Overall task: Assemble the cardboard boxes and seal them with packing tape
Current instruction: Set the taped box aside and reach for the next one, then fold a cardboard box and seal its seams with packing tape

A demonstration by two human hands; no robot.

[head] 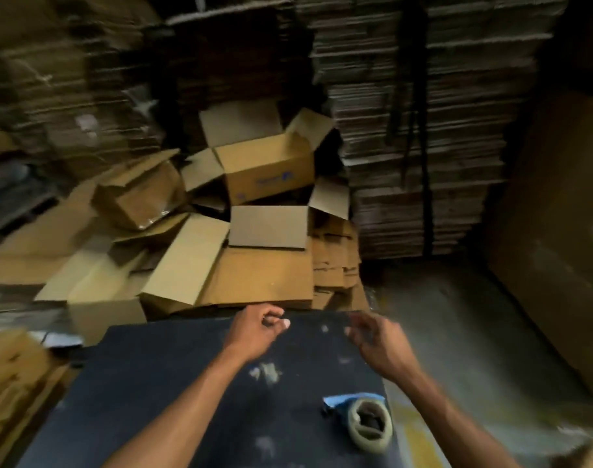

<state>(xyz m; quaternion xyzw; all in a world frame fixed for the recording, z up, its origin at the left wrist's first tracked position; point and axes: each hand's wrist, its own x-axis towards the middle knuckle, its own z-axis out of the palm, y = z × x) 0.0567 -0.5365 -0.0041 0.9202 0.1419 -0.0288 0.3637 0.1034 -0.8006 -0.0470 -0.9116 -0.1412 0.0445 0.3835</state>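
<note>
The left hand (pixel 254 327) hangs over the far edge of the dark table (pixel 173 383). Its fingers are curled inward, the thumb close to the fingertips, and no object is visible between them. The right hand (pixel 372 339) is beside it, also above the far edge, but it is blurred; its fingers seem loosely bent and a little apart, and whether they hold something cannot be told. The two hands do not touch each other.

The tape dispenser (pixel 362 422), with a blue body and a pale roll of tape, lies on the table's near right corner, well apart from both hands.

Beyond the table, an assembled box (pixel 268 167) stands upright on the heap of cardboard (pixel 254 275), its top flaps open. Tall stacks of flat cardboard (pixel 423 130) rise behind.
</note>
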